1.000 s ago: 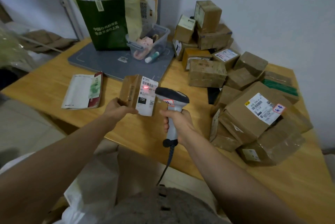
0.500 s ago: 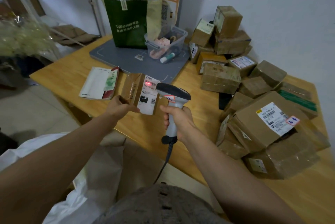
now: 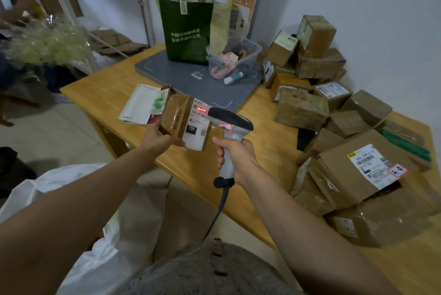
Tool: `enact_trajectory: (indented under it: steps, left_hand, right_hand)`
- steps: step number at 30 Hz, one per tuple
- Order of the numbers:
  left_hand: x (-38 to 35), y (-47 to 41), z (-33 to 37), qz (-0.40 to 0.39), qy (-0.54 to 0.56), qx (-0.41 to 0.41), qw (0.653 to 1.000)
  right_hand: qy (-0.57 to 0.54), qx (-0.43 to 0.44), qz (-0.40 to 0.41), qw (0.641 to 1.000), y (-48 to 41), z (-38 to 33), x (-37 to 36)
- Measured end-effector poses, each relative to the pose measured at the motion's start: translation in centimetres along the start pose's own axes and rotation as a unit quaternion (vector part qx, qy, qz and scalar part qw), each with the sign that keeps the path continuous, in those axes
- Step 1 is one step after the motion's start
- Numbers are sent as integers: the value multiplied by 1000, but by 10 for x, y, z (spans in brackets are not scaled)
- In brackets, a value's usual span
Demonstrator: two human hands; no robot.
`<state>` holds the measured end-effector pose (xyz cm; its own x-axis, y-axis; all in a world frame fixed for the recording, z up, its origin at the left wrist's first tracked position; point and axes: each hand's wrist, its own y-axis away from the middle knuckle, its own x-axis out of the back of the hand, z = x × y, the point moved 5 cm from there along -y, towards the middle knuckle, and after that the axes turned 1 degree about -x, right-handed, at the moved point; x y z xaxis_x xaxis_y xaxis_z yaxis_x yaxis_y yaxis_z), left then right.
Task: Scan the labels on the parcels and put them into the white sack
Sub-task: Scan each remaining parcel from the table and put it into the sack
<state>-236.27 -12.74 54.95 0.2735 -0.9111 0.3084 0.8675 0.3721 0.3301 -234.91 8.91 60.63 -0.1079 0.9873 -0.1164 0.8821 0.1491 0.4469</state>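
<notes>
My left hand [image 3: 159,139] grips a small brown parcel [image 3: 181,120] from below, held upright above the table's front edge, its white label facing me. My right hand [image 3: 235,155] is closed around the grey handle of a barcode scanner [image 3: 229,125], whose dark head points at the label. A red scan line glows near the label's top. The white sack [image 3: 100,235] lies open on the floor at the lower left, below my left arm. A heap of brown parcels [image 3: 334,127] covers the right side of the wooden table [image 3: 107,89].
A green paper bag [image 3: 188,30] and a clear plastic tub [image 3: 235,58] stand on a grey mat [image 3: 191,82] at the table's back. A booklet [image 3: 145,104] lies left of the held parcel. Metal shelving [image 3: 71,8] stands at the far left.
The view has swung left and downward, so the table and heap sit further right. Parcel and scanner stay together, the red line still on the label.
</notes>
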Motion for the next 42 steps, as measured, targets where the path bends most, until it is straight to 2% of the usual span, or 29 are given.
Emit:
enact_trajectory:
  steps: [6,9,14,17,21,26,30,35,38,42]
  left_hand:
    - [9,6,-7,27,13,21,999]
    - [24,11,-17,62,67,37,995]
    - [73,29,-54,192,180,38,964]
    - [107,48,-87,274,181,64,942]
    - [143,79,-136,339,195,114,913]
    - [167,116,-206,358,203,221,884]
    - [173,137,-254,338,219,275,873]
    - [179,141,-290,309,275,315,854]
    - [191,135,-302,329,323,333,823]
    - [214,122,-312,361,288,356,812]
  right_hand:
    - [16,8,-16,1000,-1,4,-9]
    - [16,0,-36,999,-3,6,-17]
    - [36,-26,-74,996,-7,20,-46]
    - [60,-41,-105,992,-9,31,-71]
    - [101,-66,-144,982,-12,50,-107]
    - [164,-112,-179,964,-12,82,-151]
    - [209,-149,-194,947,-15,108,-179]
    - [246,-174,-193,934,-22,137,-201]
    - [265,-181,-202,925,-25,147,-215]
    - [282,-191,-199,919,-32,155,-233]
